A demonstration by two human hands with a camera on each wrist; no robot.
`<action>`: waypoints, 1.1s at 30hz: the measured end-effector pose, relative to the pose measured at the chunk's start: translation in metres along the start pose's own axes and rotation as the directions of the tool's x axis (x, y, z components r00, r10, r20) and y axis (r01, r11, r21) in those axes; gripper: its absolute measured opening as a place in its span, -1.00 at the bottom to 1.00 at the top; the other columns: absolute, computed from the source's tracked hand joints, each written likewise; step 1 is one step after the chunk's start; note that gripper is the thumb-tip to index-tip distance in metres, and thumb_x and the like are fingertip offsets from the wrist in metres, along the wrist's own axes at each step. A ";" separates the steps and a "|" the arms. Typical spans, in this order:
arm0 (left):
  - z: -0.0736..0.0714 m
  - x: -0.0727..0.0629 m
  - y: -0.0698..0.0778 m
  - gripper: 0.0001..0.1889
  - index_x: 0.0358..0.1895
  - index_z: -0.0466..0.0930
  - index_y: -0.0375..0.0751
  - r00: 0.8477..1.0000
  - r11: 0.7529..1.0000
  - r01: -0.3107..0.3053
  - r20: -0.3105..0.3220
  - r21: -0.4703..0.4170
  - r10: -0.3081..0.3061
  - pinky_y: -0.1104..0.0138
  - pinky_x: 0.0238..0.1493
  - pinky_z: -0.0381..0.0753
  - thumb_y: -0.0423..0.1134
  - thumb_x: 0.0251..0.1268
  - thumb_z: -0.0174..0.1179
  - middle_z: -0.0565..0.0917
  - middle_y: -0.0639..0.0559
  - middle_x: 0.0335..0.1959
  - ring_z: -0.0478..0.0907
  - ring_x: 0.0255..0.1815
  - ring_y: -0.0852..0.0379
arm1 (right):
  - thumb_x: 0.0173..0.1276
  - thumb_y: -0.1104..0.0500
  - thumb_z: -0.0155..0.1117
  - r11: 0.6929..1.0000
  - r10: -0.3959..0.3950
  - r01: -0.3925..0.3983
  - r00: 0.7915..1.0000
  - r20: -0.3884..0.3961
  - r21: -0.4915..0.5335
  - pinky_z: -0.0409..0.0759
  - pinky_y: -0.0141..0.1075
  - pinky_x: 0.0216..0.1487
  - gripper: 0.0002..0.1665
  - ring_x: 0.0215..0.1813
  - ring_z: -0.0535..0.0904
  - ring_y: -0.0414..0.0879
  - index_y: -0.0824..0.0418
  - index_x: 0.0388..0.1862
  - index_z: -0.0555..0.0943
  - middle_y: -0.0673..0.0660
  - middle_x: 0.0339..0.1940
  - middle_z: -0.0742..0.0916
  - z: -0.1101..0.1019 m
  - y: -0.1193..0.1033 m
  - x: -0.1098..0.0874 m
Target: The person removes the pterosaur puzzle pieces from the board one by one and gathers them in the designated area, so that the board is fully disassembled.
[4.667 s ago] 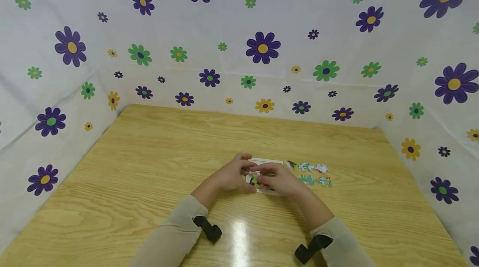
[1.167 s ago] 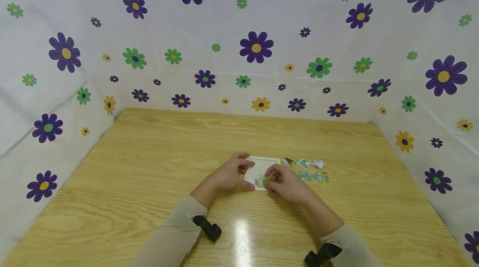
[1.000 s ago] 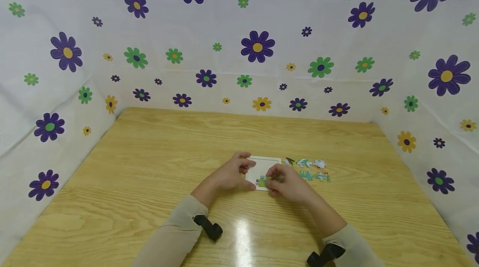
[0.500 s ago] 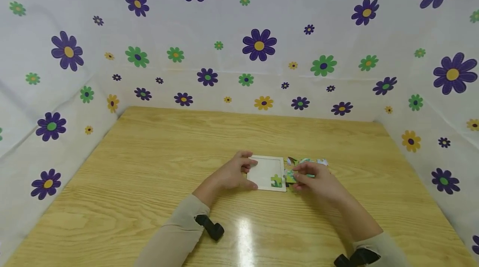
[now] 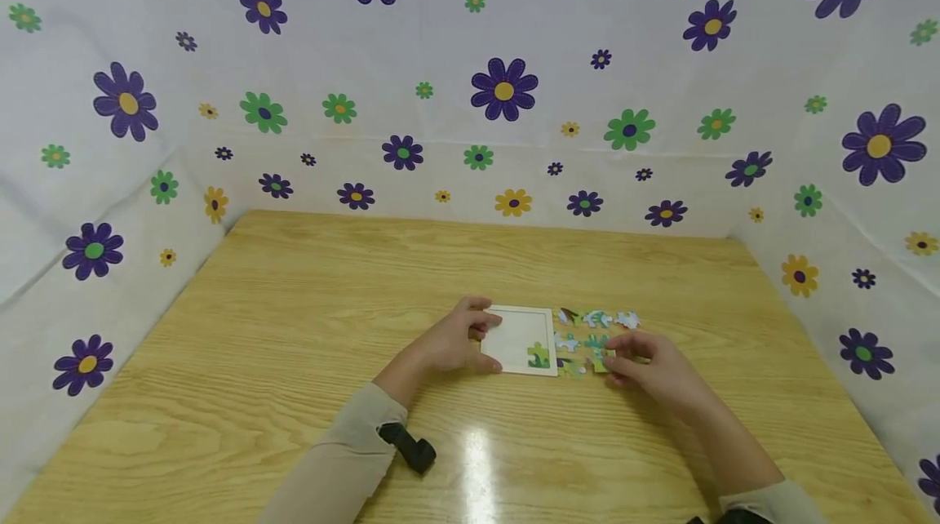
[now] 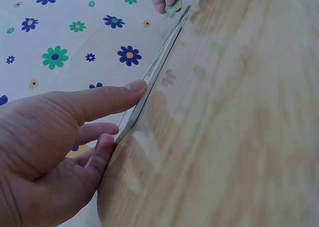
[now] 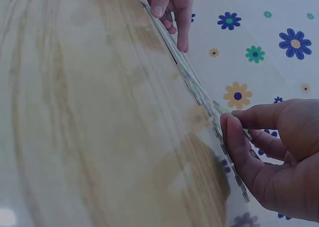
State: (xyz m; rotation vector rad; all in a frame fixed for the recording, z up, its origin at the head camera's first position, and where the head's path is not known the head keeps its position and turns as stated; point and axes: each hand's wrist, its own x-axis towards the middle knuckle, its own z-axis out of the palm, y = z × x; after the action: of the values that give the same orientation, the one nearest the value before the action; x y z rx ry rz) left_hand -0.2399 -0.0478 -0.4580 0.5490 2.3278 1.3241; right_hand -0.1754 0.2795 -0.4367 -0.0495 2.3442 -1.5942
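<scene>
In the head view, my left hand (image 5: 461,338) grips the left side of a shallow white puzzle tray (image 5: 514,308), thumb at the front corner and fingers at the back. One green puzzle piece (image 5: 538,356) lies in the tray's front right corner. To the right of the tray, my right hand (image 5: 649,365) pinches another green puzzle piece (image 5: 600,365) between thumb and index finger, low beside the loose pieces. That pinched piece (image 7: 223,109) is seen nearly edge-on in the right wrist view. The left wrist view has my left thumb (image 6: 135,86) against the tray's edge.
Loose puzzle pieces lie in rows right of the tray, among them a brown-and-green piece (image 5: 569,317), a white piece (image 5: 627,319) and a pale blue one (image 5: 565,341). The wooden table (image 5: 330,287) meets flower-print cloth (image 5: 441,124) at the back and sides.
My right hand has moved from over the tray to its right, carrying a green piece to the loose ones. The tray's front right piece is now uncovered. My left hand stays at the tray.
</scene>
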 end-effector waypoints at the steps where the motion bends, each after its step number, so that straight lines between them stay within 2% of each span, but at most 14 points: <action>1: 0.000 0.000 0.000 -0.24 0.33 0.49 -0.24 1.000 1.000 -0.002 -0.001 0.002 0.002 0.20 0.24 0.46 -0.25 -0.02 0.58 0.14 0.00 0.52 0.40 0.12 0.06 | 0.44 0.26 0.27 1.000 0.005 -0.005 1.000 -0.003 -0.002 0.72 -0.33 -0.14 -0.59 -0.21 0.70 -0.14 0.51 0.13 0.48 0.20 -0.14 0.64 0.000 0.001 0.000; 4: 0.000 -0.001 0.001 -0.24 0.33 0.48 -0.24 1.000 1.000 -0.003 -0.006 0.006 0.003 0.20 0.24 0.46 -0.25 -0.02 0.58 0.14 0.00 0.52 0.41 0.12 0.06 | 0.43 0.27 0.28 0.999 0.012 -0.013 1.000 -0.015 -0.035 0.71 -0.36 -0.19 -0.62 -0.26 0.68 -0.17 0.51 0.10 0.51 0.17 -0.21 0.64 0.002 0.002 0.001; 8: 0.000 -0.002 0.001 -0.25 0.33 0.48 -0.24 1.000 1.000 -0.004 -0.005 0.005 0.004 0.19 0.25 0.46 -0.25 -0.01 0.57 0.13 0.00 0.53 0.41 0.12 0.06 | 0.40 0.28 0.31 0.989 -0.008 -0.001 0.998 -0.058 -0.147 0.66 -0.38 -0.32 -0.66 -0.35 0.61 -0.18 0.50 0.03 0.57 0.14 -0.29 0.63 0.008 -0.001 -0.001; 11: 0.000 -0.002 0.001 -0.25 0.33 0.49 -0.25 1.000 1.000 -0.007 -0.005 0.002 0.007 0.19 0.25 0.47 -0.25 0.00 0.57 0.13 0.00 0.53 0.41 0.12 0.06 | 0.38 0.26 0.33 0.975 -0.016 -0.006 0.995 -0.098 -0.224 0.64 -0.36 -0.36 -0.67 -0.36 0.60 -0.16 0.49 0.00 0.60 0.19 -0.27 0.67 0.012 -0.004 -0.004; 15: 0.001 -0.003 0.001 -0.24 0.34 0.48 -0.25 1.000 1.000 -0.004 -0.014 0.000 0.004 0.18 0.26 0.47 -0.25 -0.01 0.57 0.14 -0.01 0.52 0.41 0.12 0.05 | 0.36 0.27 0.35 0.962 0.002 -0.040 0.991 -0.137 -0.271 0.65 -0.34 -0.35 -0.69 -0.35 0.64 -0.13 0.47 -0.03 0.61 0.24 -0.20 0.72 0.016 -0.008 -0.004; 19: 0.002 -0.003 0.001 -0.22 0.35 0.47 -0.23 1.000 1.000 0.013 -0.017 0.006 -0.013 0.18 0.28 0.47 -0.22 -0.02 0.58 0.16 -0.01 0.51 0.42 0.13 0.06 | 0.34 0.27 0.36 0.950 -0.026 -0.019 0.990 -0.141 -0.311 0.66 -0.35 -0.38 -0.71 -0.38 0.66 -0.12 0.42 -0.03 0.61 0.22 -0.20 0.68 0.020 -0.013 0.000; 21: 0.002 -0.003 0.001 -0.21 0.35 0.47 -0.23 1.000 1.000 0.016 -0.017 0.008 -0.016 0.17 0.30 0.46 -0.22 -0.02 0.58 0.17 -0.01 0.51 0.42 0.14 0.06 | 0.34 0.25 0.36 0.947 -0.061 0.019 0.991 -0.121 -0.322 0.66 -0.34 -0.39 -0.70 -0.40 0.66 -0.12 0.40 -0.02 0.62 0.21 -0.21 0.66 0.024 -0.017 0.004; 25: 0.001 -0.001 0.002 -0.22 0.34 0.48 -0.23 1.000 1.000 0.010 -0.017 0.014 -0.009 0.16 0.31 0.45 -0.23 -0.03 0.59 0.16 -0.01 0.51 0.42 0.15 0.05 | 0.37 0.21 0.35 0.949 -0.108 0.092 0.994 -0.035 -0.302 0.63 -0.36 -0.41 -0.66 -0.41 0.63 -0.14 0.38 0.04 0.64 0.20 -0.20 0.67 0.036 -0.027 0.016; 30: 0.000 -0.001 0.001 -0.24 0.33 0.49 -0.23 1.000 1.000 -0.002 -0.011 0.024 0.002 0.16 0.31 0.46 -0.22 -0.02 0.58 0.17 -0.03 0.50 0.43 0.16 0.05 | 0.34 0.18 0.38 0.940 -0.127 0.133 0.991 0.038 -0.314 0.56 -0.38 -0.44 -0.59 -0.39 0.58 -0.16 0.38 0.10 0.64 0.19 -0.15 0.68 0.055 -0.035 0.031; 33: 0.000 -0.002 0.001 -0.23 0.35 0.47 -0.24 1.000 1.000 -0.002 0.000 0.011 0.002 0.16 0.32 0.46 -0.22 0.00 0.57 0.15 -0.04 0.51 0.43 0.19 0.04 | 0.29 0.16 0.44 0.926 -0.129 0.138 0.990 0.049 -0.352 0.57 -0.37 -0.33 -0.57 -0.28 0.59 -0.14 0.36 0.08 0.66 0.16 -0.15 0.69 0.064 -0.036 0.037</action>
State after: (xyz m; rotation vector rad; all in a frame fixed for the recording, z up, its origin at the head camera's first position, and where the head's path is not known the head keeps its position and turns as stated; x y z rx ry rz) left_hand -0.2381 -0.0478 -0.4566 0.5549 2.3362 1.3133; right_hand -0.1986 0.2009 -0.4340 -0.3127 2.6282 -1.1938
